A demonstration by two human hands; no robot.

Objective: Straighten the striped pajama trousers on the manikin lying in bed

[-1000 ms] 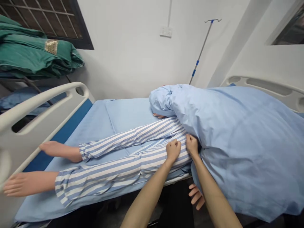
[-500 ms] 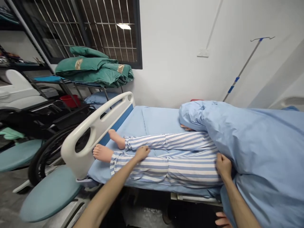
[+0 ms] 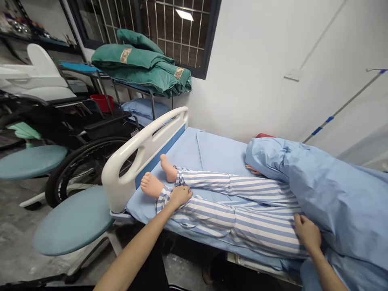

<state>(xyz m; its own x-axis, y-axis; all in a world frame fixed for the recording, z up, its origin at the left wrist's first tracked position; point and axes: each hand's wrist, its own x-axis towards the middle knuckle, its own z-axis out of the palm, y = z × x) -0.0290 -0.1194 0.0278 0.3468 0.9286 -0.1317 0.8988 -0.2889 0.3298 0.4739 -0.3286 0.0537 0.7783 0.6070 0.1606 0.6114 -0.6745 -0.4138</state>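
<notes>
On the blue-sheeted bed (image 3: 218, 150), we find the left hand (image 3: 181, 196) shifted from thigh to ankle of the striped trousers (image 3: 260, 222), the right hand (image 3: 308, 233) at the upper thigh, seemingly spanning their length, both curled, cloth grip unconfirmed.

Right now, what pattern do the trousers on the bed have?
The trousers have blue and white stripes, clearest in the head view.

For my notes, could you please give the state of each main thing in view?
Striped trousers: worn, legs outstretched
Left hand: curled, over lower trouser leg
Right hand: curled, at upper trouser leg
Blue cover: rumpled, partly over trousers
Feet: bare
Green bedding: folded, stacked
</notes>
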